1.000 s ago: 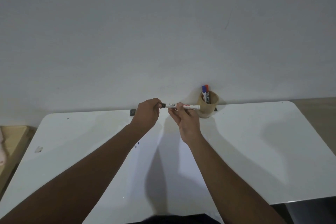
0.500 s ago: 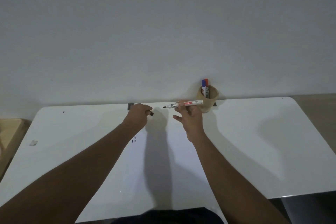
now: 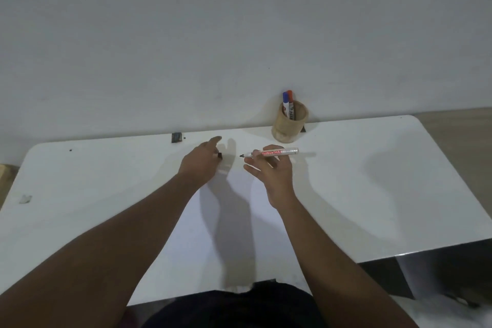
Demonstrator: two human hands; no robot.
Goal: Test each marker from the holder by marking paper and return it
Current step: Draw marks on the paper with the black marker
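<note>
My right hand (image 3: 271, 170) holds a white marker (image 3: 271, 152) with red lettering level above the table, its bare black tip pointing left. My left hand (image 3: 201, 162) hovers to the left of it with the small black cap (image 3: 220, 155) pinched at the fingertips. A round wooden holder (image 3: 288, 125) stands at the table's back edge by the wall, with a blue-capped marker (image 3: 285, 100) and a red-capped marker (image 3: 290, 98) upright in it. A white sheet of paper (image 3: 234, 221) lies on the table below my hands.
The white table (image 3: 386, 181) runs up to a grey wall. A small dark clip (image 3: 176, 137) sits at the back edge left of my hands. A scrap (image 3: 25, 198) lies near the left edge. The right front corner drops to a dark side.
The cap has come off the marker: my left hand pulled it leftward and down toward the table, while my right hand kept the uncapped marker and shifted slightly right.
</note>
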